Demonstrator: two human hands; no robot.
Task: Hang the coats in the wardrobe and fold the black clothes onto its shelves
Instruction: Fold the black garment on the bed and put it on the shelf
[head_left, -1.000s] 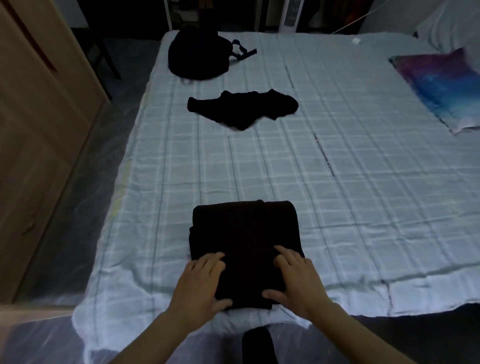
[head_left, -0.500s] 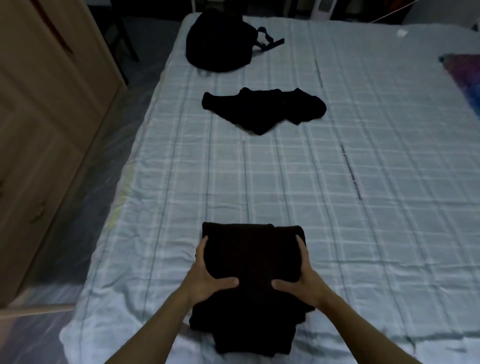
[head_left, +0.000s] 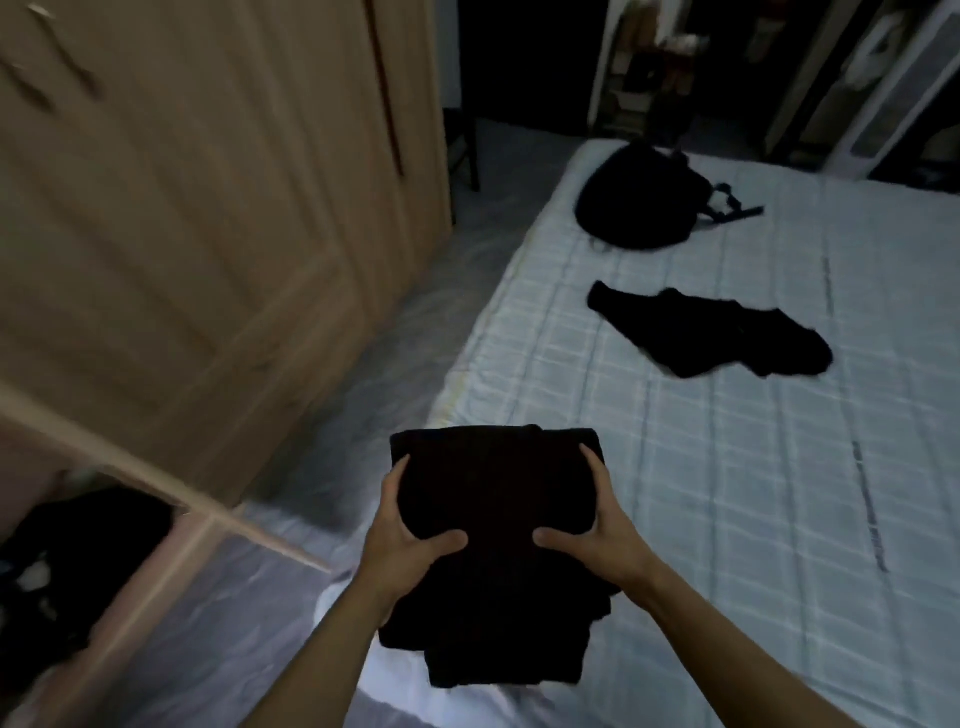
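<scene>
Folded black clothes — a stacked bundle — held off the pale checked bed, near its corner. Left hand and right hand grip opposite sides, thumbs on top. Unfolded black garment and black backpack lie farther up the bed — light wooden wardrobe stands at left.

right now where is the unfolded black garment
Head view, upper right: the unfolded black garment lies on the bed, between the backpack and the folded clothes.

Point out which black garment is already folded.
The black stack gripped between the left hand and right hand, squared into neat layers. The black garment on the bed lies crumpled and unfolded.
</scene>
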